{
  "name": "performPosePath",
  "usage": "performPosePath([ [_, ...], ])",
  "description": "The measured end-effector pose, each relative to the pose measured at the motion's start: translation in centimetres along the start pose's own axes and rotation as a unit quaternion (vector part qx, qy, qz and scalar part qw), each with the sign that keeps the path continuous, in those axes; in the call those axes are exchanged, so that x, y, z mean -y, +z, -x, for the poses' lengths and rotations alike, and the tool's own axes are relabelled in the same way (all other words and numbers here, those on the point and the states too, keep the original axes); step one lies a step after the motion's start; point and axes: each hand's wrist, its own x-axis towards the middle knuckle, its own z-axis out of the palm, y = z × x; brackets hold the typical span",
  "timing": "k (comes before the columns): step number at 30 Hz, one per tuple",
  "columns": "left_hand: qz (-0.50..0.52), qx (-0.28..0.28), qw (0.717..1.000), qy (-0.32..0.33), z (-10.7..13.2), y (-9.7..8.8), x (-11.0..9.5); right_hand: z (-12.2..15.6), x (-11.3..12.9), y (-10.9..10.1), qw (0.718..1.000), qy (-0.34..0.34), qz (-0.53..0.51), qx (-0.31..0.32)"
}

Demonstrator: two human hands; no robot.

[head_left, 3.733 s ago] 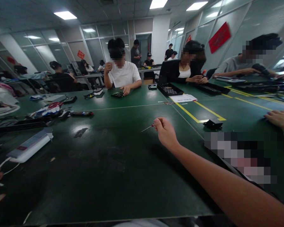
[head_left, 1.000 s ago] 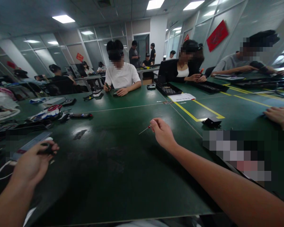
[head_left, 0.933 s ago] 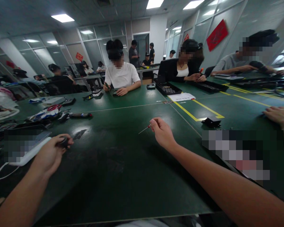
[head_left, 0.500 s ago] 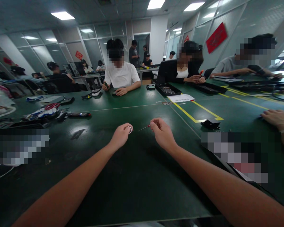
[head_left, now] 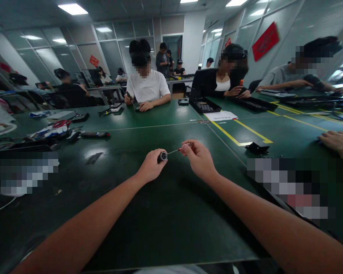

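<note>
My left hand (head_left: 150, 167) is closed around a small dark cylinder with a silvery end (head_left: 162, 156), held just above the green table (head_left: 137, 213). My right hand (head_left: 197, 159) pinches the red end of a thin metal pin (head_left: 175, 151). The pin's tip points left and touches, or nearly touches, the cylinder's end. Both hands meet over the middle of the table, a short gap between them.
A small black part (head_left: 256, 147) lies by the yellow tape lines to the right. Another person's hand (head_left: 337, 141) rests at the right edge. Tools and a black pen-like item (head_left: 95, 134) lie at the left. Several people work along the far side.
My left hand came in from the lower left with the small cylinder and moved right to meet the pin. My right hand stayed almost still.
</note>
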Motion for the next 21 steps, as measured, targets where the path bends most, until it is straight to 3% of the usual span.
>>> performPosePath([
  [7,0.014,-0.005,1.0,-0.007,0.1,-0.1,0.1,0.0,0.0,-0.3,1.0,0.002,0.02,0.006],
  [13,0.036,-0.034,0.999,-0.02,-0.1,0.2,1.0,0.5,0.4,-0.5,0.993,-0.026,0.044,0.107],
  [21,0.015,-0.032,0.999,-0.023,0.1,0.2,0.5,0.8,1.2,-0.2,0.987,-0.024,0.146,0.062],
])
